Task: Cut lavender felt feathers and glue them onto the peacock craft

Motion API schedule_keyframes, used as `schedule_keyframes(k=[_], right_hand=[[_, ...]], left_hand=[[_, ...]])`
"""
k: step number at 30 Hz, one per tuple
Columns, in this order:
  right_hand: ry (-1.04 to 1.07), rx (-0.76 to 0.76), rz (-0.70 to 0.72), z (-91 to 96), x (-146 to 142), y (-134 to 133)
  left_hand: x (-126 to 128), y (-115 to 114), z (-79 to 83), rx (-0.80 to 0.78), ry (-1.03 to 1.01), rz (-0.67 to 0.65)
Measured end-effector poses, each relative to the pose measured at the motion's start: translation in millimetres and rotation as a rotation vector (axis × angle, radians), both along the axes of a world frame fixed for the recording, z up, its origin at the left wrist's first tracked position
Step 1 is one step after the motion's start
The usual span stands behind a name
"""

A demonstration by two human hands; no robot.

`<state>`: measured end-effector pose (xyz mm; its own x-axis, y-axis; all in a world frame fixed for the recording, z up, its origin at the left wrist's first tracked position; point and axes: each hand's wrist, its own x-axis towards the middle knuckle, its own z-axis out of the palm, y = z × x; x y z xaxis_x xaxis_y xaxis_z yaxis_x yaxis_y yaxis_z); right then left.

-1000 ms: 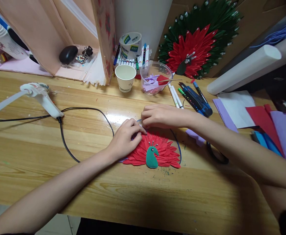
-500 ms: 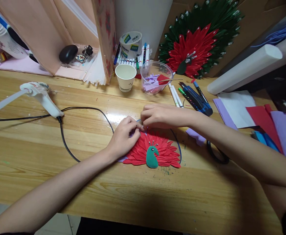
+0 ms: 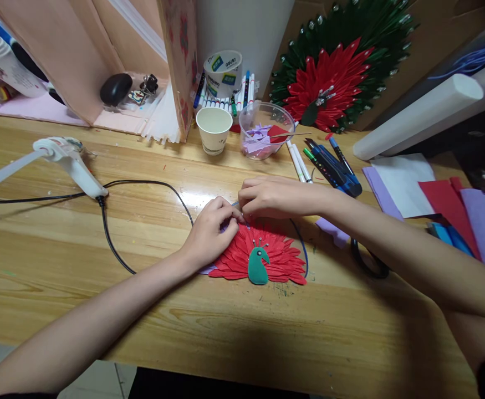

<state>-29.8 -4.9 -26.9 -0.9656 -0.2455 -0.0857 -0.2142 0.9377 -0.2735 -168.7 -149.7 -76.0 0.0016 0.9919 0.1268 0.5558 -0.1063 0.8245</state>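
A peacock craft with layered red petals and a green body lies flat on the wooden table. A bit of purple material shows at its left side, and a blue edge curves along its right. My left hand rests on the upper left of the craft, thumb and fingertips drawn together in a pinch. Just above the red petals, my right hand has its fingers curled down and pressed together, close to the left fingertips. Whatever the fingers hold is hidden.
Behind the hands stand a paper cup and a clear tub of purple and red scraps. A white glue gun with a black cable is at left. Pens and a blue cutter lie right, near coloured sheets.
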Motion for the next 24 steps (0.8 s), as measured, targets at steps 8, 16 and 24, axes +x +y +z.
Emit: schedule_keyframes(k=[8,16,24], right_hand=[[-0.004,-0.002,-0.011,0.6,0.8,-1.5],[0.064,-0.128,-0.087,-3.8,12.8,2.9],[0.075,-0.152,-0.139,-11.5,22.7,5.1]], left_hand=[[0.1,-0.4,0.3,0.019,-0.016,-0.056],[-0.5,-1.2,-1.3,0.023,0.047,-0.082],[0.0,-0.8,-0.7,0.021,0.079,-0.097]])
